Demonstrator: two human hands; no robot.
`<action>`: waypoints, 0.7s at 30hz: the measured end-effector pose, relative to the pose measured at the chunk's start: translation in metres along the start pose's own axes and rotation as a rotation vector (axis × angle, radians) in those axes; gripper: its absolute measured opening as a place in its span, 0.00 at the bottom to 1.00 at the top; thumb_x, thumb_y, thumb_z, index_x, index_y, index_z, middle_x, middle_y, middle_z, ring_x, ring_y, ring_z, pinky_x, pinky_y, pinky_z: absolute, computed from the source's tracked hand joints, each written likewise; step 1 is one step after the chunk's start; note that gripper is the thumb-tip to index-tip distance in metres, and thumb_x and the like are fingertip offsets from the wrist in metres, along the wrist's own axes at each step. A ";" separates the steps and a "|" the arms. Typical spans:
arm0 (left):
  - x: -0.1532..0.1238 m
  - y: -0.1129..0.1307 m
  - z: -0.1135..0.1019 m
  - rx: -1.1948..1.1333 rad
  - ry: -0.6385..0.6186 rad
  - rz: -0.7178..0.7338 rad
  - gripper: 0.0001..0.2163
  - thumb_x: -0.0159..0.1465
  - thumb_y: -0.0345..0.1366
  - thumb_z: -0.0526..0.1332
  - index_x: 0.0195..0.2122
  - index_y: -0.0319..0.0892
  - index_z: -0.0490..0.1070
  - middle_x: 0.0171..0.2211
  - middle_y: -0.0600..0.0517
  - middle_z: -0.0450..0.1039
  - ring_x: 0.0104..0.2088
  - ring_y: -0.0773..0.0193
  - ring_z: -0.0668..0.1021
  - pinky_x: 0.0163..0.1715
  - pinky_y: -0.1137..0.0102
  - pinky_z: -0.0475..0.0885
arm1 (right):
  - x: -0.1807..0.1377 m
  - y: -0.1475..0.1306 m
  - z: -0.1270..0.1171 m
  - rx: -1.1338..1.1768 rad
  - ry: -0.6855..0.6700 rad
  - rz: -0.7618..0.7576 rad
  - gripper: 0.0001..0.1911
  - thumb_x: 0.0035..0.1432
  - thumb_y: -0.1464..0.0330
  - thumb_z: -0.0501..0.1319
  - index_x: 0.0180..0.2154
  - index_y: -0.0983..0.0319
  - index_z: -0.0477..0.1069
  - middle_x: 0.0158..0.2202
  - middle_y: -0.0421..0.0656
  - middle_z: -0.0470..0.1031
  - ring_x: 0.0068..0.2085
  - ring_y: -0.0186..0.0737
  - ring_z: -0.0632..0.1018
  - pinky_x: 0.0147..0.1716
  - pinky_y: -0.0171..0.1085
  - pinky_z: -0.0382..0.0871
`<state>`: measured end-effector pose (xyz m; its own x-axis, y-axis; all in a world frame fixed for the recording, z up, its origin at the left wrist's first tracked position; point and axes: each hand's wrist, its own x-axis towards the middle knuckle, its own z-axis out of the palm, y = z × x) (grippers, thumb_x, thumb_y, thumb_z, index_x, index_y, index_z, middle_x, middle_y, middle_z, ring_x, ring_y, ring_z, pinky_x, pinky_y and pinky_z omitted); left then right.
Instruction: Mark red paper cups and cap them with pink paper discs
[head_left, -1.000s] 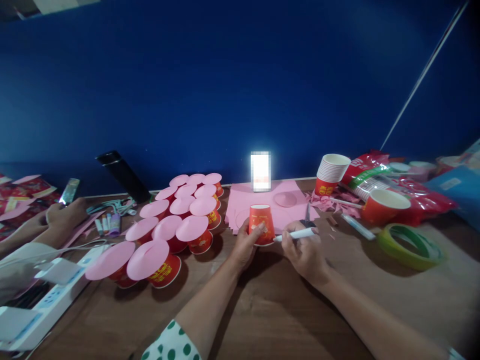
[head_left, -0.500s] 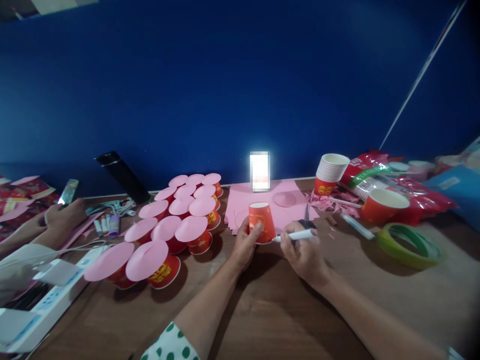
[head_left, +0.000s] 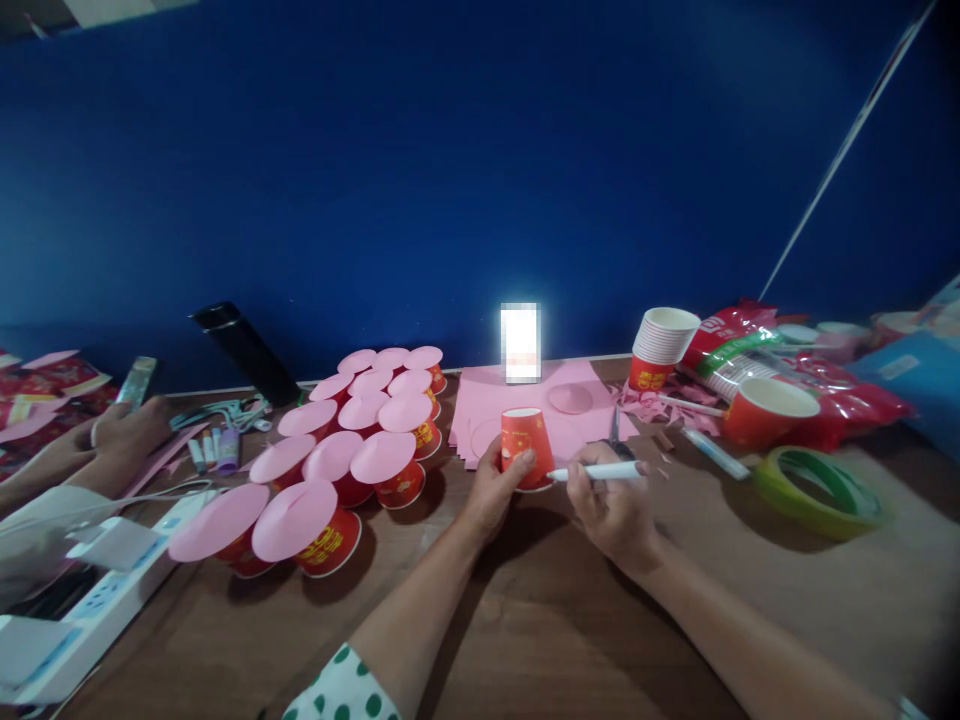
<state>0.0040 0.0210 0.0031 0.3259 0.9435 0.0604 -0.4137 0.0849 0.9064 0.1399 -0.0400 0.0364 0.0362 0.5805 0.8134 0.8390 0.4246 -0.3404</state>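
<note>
My left hand point(head_left: 491, 492) grips a red paper cup point(head_left: 525, 445) from its left side, thumb across the front. The cup is upside down, its white base uppermost. In my right hand point(head_left: 611, 510) is a white pen point(head_left: 600, 471), held sideways with the tip close to the cup's lower right edge; whether it touches I cannot tell. Behind the cup lie pink paper sheets point(head_left: 499, 385) with a pink paper disc point(head_left: 570, 398) on top. To the left stand several upturned red cups, each topped by a pink paper cone point(head_left: 295, 520).
A lit phone point(head_left: 520, 345) leans on the wall. Stacked cups point(head_left: 660, 345), a red plastic bag point(head_left: 731, 330), a paper cup point(head_left: 769, 415) and tape rolls point(head_left: 817, 490) are on the right. At left are a black flask point(head_left: 244, 350), a power strip point(head_left: 112, 590) and another person's hands point(head_left: 131, 440).
The cup has shifted slightly right and down in my left hand. My right hand and the pen have moved a little to the right.
</note>
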 end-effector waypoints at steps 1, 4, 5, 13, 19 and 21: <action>0.000 0.000 0.000 -0.005 -0.004 0.000 0.17 0.52 0.42 0.68 0.39 0.39 0.70 0.31 0.52 0.72 0.30 0.66 0.74 0.36 0.69 0.69 | 0.000 0.000 0.000 0.000 0.003 -0.003 0.10 0.60 0.72 0.52 0.26 0.60 0.62 0.19 0.36 0.66 0.19 0.32 0.66 0.25 0.34 0.59; 0.000 0.001 0.001 -0.013 -0.005 -0.005 0.16 0.53 0.42 0.67 0.39 0.39 0.70 0.31 0.52 0.72 0.30 0.66 0.74 0.36 0.69 0.69 | 0.000 0.001 0.001 -0.003 -0.020 0.000 0.10 0.60 0.72 0.52 0.26 0.59 0.62 0.19 0.36 0.67 0.19 0.33 0.66 0.26 0.34 0.60; 0.000 0.001 0.001 -0.014 -0.002 -0.003 0.16 0.53 0.42 0.68 0.39 0.39 0.70 0.31 0.52 0.73 0.30 0.66 0.74 0.36 0.69 0.69 | -0.001 0.002 0.001 -0.003 -0.032 0.001 0.10 0.61 0.71 0.52 0.26 0.59 0.62 0.19 0.36 0.67 0.19 0.33 0.66 0.27 0.34 0.60; 0.001 0.000 0.001 -0.108 0.013 -0.014 0.17 0.51 0.42 0.68 0.38 0.40 0.69 0.30 0.53 0.72 0.29 0.66 0.73 0.35 0.68 0.68 | -0.004 0.003 0.004 0.014 -0.106 -0.004 0.09 0.61 0.71 0.51 0.27 0.60 0.62 0.20 0.36 0.67 0.22 0.33 0.68 0.29 0.34 0.60; 0.000 0.002 0.001 -0.042 0.050 0.001 0.19 0.49 0.42 0.69 0.39 0.40 0.69 0.32 0.53 0.72 0.31 0.66 0.73 0.36 0.69 0.68 | -0.005 0.003 0.005 -0.003 -0.089 -0.032 0.10 0.61 0.71 0.51 0.26 0.60 0.61 0.21 0.37 0.68 0.23 0.33 0.70 0.31 0.34 0.60; 0.000 0.001 0.001 -0.030 0.060 0.004 0.20 0.49 0.41 0.70 0.40 0.39 0.69 0.32 0.52 0.72 0.31 0.67 0.73 0.37 0.69 0.68 | -0.005 0.003 0.005 -0.002 -0.092 -0.024 0.10 0.62 0.70 0.51 0.27 0.60 0.61 0.22 0.37 0.68 0.24 0.34 0.70 0.31 0.34 0.60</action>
<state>0.0046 0.0209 0.0049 0.2730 0.9612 0.0384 -0.4410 0.0895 0.8930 0.1399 -0.0381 0.0293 -0.0342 0.6318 0.7743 0.8403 0.4376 -0.3199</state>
